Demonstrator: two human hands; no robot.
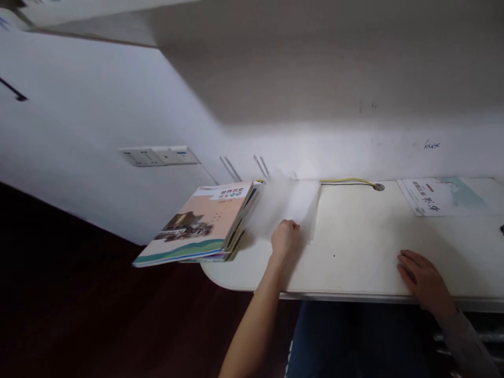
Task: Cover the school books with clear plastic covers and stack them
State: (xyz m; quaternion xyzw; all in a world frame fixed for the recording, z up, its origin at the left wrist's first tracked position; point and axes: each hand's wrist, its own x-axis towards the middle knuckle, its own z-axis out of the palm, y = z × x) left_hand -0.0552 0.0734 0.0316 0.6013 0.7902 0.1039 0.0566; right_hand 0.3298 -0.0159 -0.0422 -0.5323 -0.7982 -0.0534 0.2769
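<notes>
My left hand is closed at the lower edge of some white sheets of paper. The sheets are smeared by motion, so I cannot tell whether they are loose or bound. Left of them lies a stack of books, its top cover pale orange with Chinese lettering, a building and a green band; it juts past the desk's rounded left end. My right hand rests on the desk near the front edge, fingers stretched out and holding nothing.
A white booklet with a pale green picture lies at the back right of the desk. A yellow cable runs along the wall into a round hole. A socket panel sits on the left wall, and an overhanging surface is above.
</notes>
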